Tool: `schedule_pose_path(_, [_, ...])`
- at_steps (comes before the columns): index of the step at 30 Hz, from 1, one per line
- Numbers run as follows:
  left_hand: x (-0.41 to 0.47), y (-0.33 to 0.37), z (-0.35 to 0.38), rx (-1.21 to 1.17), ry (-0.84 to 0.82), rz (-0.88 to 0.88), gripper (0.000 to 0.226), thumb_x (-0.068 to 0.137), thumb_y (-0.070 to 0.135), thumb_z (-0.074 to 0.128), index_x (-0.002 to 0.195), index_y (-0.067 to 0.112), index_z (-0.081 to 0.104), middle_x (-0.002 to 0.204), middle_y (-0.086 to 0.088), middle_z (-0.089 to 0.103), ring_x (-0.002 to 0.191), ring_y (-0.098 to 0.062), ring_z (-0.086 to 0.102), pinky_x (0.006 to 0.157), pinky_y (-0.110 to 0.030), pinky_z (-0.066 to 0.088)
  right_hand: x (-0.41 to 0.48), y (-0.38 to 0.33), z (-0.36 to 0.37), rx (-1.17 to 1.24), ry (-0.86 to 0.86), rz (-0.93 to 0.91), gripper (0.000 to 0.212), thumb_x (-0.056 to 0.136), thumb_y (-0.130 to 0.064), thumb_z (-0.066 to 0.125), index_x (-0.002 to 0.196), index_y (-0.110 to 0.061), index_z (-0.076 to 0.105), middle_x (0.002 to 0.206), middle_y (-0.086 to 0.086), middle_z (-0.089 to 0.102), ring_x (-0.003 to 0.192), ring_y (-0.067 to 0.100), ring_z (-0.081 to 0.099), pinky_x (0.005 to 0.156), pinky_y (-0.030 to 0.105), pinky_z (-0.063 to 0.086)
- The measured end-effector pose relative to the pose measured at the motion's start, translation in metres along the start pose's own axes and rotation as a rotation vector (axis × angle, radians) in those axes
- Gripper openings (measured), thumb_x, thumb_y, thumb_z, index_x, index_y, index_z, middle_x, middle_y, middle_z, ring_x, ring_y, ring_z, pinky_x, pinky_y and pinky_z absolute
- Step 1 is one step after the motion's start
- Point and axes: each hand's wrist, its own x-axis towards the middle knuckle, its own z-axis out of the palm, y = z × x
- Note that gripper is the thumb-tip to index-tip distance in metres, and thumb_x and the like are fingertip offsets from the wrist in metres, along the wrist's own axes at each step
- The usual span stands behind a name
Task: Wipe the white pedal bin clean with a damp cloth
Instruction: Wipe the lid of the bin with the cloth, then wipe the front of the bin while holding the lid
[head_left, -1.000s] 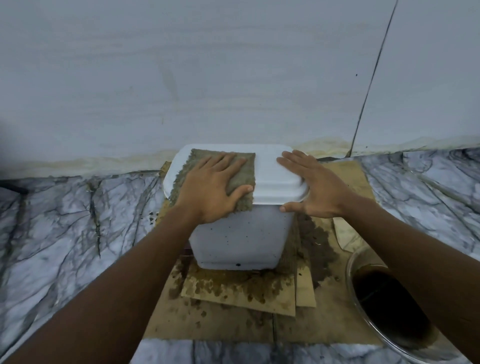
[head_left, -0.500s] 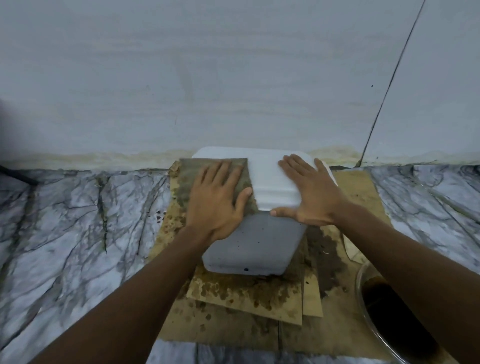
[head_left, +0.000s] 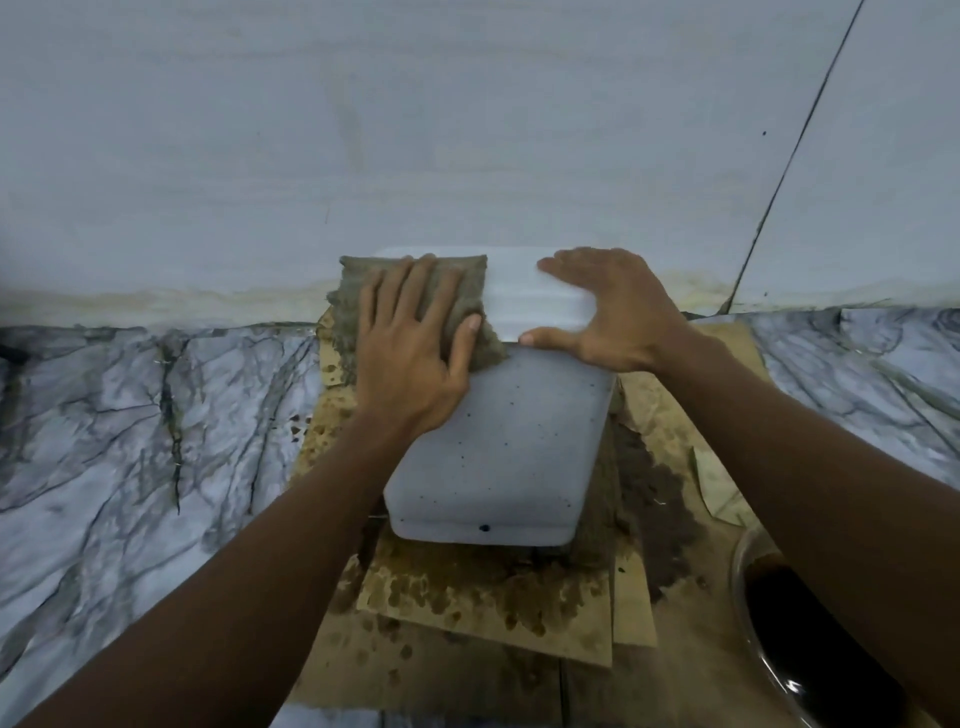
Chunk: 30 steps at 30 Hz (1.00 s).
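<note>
The white pedal bin (head_left: 514, 441) stands on wet cardboard in front of the wall, its speckled front face toward me. A grey-brown damp cloth (head_left: 457, 286) lies over the left half of the lid. My left hand (head_left: 410, 343) presses flat on the cloth, fingers spread, thumb at the cloth's right edge. My right hand (head_left: 608, 312) rests on the right half of the white lid (head_left: 519, 296), thumb hooked over its front edge. The bin's pedal is not visible.
Stained, wet cardboard sheets (head_left: 483, 603) lie under and around the bin on the marble floor (head_left: 130, 426). A round bowl of dark liquid (head_left: 795, 639) sits at the lower right, partly behind my right forearm. The pale wall (head_left: 415, 130) rises just behind the bin.
The view has tipped further over the bin, showing more of its front. My left hand and cloth have slid toward the lid's back left. My right hand has stayed on the lid's right side.
</note>
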Motion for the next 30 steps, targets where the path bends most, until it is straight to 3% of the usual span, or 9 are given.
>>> schedule_pose_path(3, [-0.004,-0.007,0.016,0.013,0.04,0.032,0.058,0.099,0.039,0.053,0.149,0.012,0.047,0.155,-0.02,0.04,0.145,-0.035,0.032,0.122,-0.052,0.018,0.011,0.007,0.006,-0.009,0.09,0.006,0.095,0.066,-0.088,0.053,0.14,-0.03,0.057,0.147,-0.001,0.055,0.136,0.023,0.048,0.115,0.042,0.031])
schedule_pose_path(9, [0.003,-0.028,0.045,0.124,0.015,0.06,0.071,0.094,0.052,0.053,0.155,0.018,0.038,0.162,-0.02,0.027,0.143,-0.034,0.022,0.113,-0.057,0.025,0.043,0.037,0.012,0.167,0.085,0.052,0.091,0.061,-0.088,0.058,0.132,-0.031,0.064,0.14,-0.005,0.061,0.131,0.016,0.055,0.112,0.036,0.04])
schedule_pose_path(12, [0.004,-0.032,0.058,0.136,-0.001,0.034,0.073,0.097,0.051,0.048,0.159,0.018,0.027,0.165,-0.02,0.018,0.151,-0.034,0.012,0.12,-0.057,0.013,0.049,0.042,0.015,0.202,0.148,0.006,0.083,0.065,-0.082,0.064,0.128,-0.027,0.068,0.134,-0.003,0.066,0.124,0.017,0.059,0.106,0.042,0.047])
schedule_pose_path(15, [-0.002,-0.031,0.071,0.129,0.013,0.039,0.071,0.1,0.046,0.046,0.159,0.014,0.022,0.164,-0.026,0.015,0.152,-0.042,0.009,0.124,-0.054,0.0,0.049,0.048,0.019,0.151,0.185,-0.003,0.081,0.066,-0.083,0.062,0.128,-0.032,0.066,0.133,-0.006,0.066,0.123,0.018,0.059,0.103,0.042,0.047])
schedule_pose_path(23, [-0.041,-0.021,0.094,0.047,-0.035,-0.049,0.07,0.101,0.039,0.046,0.159,0.01,0.021,0.164,-0.028,0.011,0.154,-0.041,0.004,0.123,-0.06,0.009,0.049,0.062,0.024,0.243,0.195,-0.038,0.072,0.07,-0.07,0.07,0.127,-0.026,0.066,0.127,-0.003,0.068,0.114,0.019,0.061,0.1,0.041,0.048])
schedule_pose_path(26, [-0.04,-0.008,0.099,0.046,-0.042,-0.11,0.071,0.1,0.041,0.044,0.16,0.01,0.02,0.165,-0.025,0.008,0.154,-0.04,0.002,0.123,-0.06,0.005,0.05,0.061,0.023,0.26,0.186,-0.025,0.07,0.068,-0.066,0.074,0.126,-0.026,0.067,0.125,-0.003,0.069,0.113,0.018,0.062,0.099,0.04,0.049])
schedule_pose_path(30, [-0.027,0.021,0.106,0.055,-0.111,-0.007,0.071,0.101,0.044,0.04,0.16,0.013,0.017,0.166,-0.023,0.006,0.155,-0.036,-0.003,0.124,-0.059,0.0,0.05,0.059,0.024,0.28,0.199,-0.026,0.071,0.066,-0.066,0.075,0.124,-0.026,0.069,0.123,-0.002,0.07,0.112,0.019,0.063,0.098,0.041,0.05])
